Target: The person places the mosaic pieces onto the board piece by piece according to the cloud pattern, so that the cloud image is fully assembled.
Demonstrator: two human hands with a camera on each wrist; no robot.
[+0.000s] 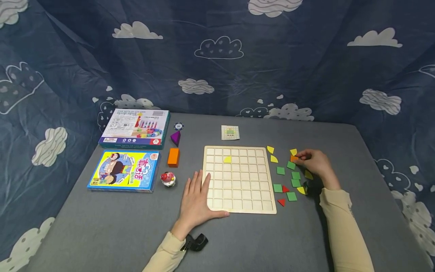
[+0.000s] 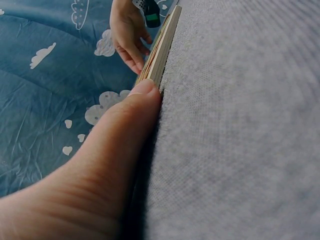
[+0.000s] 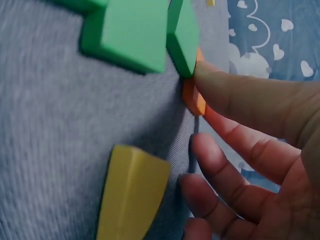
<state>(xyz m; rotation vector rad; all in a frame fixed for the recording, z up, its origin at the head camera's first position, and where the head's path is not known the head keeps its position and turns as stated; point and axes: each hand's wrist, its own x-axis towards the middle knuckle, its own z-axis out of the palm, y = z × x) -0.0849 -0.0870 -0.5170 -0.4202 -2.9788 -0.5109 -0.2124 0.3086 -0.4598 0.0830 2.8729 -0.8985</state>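
A wooden grid board (image 1: 238, 180) lies flat on the table, with one yellow quarter-round piece (image 1: 227, 159) in an upper cell. My left hand (image 1: 197, 200) rests at the board's lower left corner, fingers straight along its left side and thumb along its near edge. In the left wrist view, the thumb (image 2: 117, 125) touches that edge. Right of the board, my right hand (image 1: 314, 162) pinches a small orange tile (image 3: 194, 97) between thumb and index finger. Green square tiles (image 3: 132, 37) lie close by it, and a yellow piece (image 3: 130, 190) sits below the other fingers.
Several green, yellow and red pieces, including a red triangle (image 1: 281, 202), lie right of the board. A pattern card (image 1: 230, 132) is behind it. At left are two boxes (image 1: 124, 172), an orange block (image 1: 173, 157), a purple block (image 1: 175, 138), a round chip (image 1: 178, 126) and a cupcake-like toy (image 1: 168, 179).
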